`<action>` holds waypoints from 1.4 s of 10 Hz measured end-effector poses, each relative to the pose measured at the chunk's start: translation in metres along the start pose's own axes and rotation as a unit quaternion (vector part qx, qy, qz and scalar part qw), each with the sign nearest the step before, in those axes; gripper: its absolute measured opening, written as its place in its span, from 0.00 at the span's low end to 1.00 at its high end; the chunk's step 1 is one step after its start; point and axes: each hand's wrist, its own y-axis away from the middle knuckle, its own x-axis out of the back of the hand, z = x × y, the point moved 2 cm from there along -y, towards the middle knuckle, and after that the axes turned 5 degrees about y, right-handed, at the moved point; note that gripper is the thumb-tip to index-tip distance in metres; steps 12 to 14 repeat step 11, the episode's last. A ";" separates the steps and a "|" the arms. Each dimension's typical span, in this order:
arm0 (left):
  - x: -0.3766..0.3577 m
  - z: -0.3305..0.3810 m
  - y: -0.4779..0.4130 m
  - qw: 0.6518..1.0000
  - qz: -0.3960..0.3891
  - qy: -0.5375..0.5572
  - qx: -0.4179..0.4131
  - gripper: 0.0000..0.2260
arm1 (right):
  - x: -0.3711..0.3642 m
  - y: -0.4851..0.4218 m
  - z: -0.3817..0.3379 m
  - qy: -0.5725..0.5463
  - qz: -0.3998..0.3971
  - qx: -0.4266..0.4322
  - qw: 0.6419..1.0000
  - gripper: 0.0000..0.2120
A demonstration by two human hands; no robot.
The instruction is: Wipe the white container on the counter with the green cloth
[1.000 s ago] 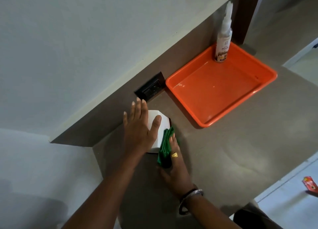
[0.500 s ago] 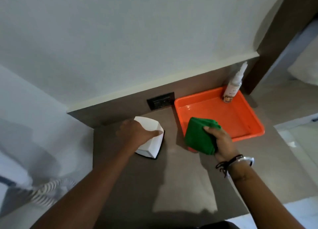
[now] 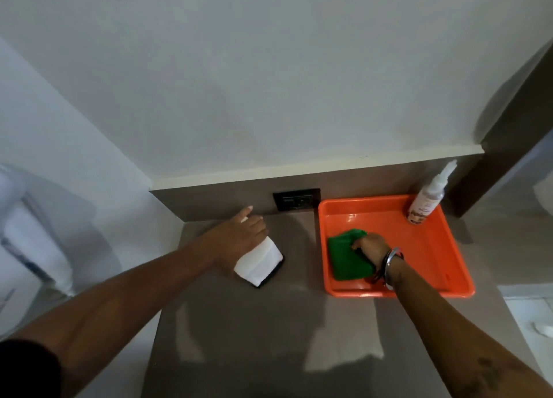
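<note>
1. My left hand [image 3: 239,233] rests on the white container [image 3: 258,263] at centre-left of the frame, fingers curled over its upper end and holding it down on the brown worktop [image 3: 269,338].
2. The container lies tilted on the worktop, a dark edge showing along its lower side; it sits just below the wall socket [image 3: 296,199].
3. My right hand [image 3: 369,243] is closed on the green cloth [image 3: 348,255], which lies inside the orange tray [image 3: 434,263] at centre-right, well apart from the container.
4. A spray bottle [image 3: 426,201] stands in the tray's upper right corner.
5. I judge the container light and smooth, likely to skid when rubbed, so I would pin it by its top.
6. The cloth looks soft and limp; I would bunch it in my palm.
</note>
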 end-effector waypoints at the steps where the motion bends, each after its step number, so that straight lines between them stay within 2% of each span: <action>1: -0.006 0.008 0.003 0.984 0.045 -0.145 -0.090 0.23 | -0.009 0.006 0.019 0.053 0.078 0.047 0.994 0.08; 2: -0.007 0.012 0.004 0.994 0.009 -0.103 -0.040 0.30 | -0.007 0.008 0.029 0.145 0.143 0.056 0.977 0.11; 3: 0.004 0.001 0.013 0.953 -0.086 0.200 0.212 0.50 | -0.006 0.011 0.027 0.197 0.159 0.052 0.966 0.17; 4: 0.010 -0.003 0.019 0.750 -0.025 0.435 0.498 0.54 | -0.007 0.011 0.030 0.180 0.149 0.054 0.971 0.19; 5: 0.013 0.011 0.001 0.660 -0.039 0.543 0.518 0.58 | -0.008 0.018 0.027 0.180 0.155 0.045 0.970 0.19; 6: 0.009 0.019 -0.017 0.703 -0.050 0.501 0.502 0.49 | -0.011 0.021 0.025 0.197 0.167 0.044 0.965 0.19; 7: 0.000 0.022 -0.021 0.704 -0.025 0.480 0.523 0.40 | -0.011 0.024 0.023 0.202 0.165 0.041 0.965 0.19; 8: -0.001 0.026 -0.017 0.682 0.004 0.492 0.541 0.50 | -0.009 0.025 0.023 0.199 0.169 0.047 0.964 0.17; 9: 0.000 0.027 -0.014 0.690 0.043 0.474 0.545 0.52 | -0.008 0.038 0.016 0.225 0.170 0.034 0.959 0.20; 10: -0.002 0.025 -0.010 0.690 0.053 0.488 0.532 0.61 | -0.002 0.061 -0.004 0.219 0.226 0.076 0.946 0.26; 11: -0.002 0.025 -0.001 0.669 0.054 0.523 0.525 0.73 | 0.005 0.112 -0.043 0.073 0.343 0.202 0.914 0.26; 14: -0.002 0.025 -0.001 0.669 0.054 0.523 0.525 0.73 | 0.005 0.112 -0.043 0.073 0.343 0.202 0.914 0.26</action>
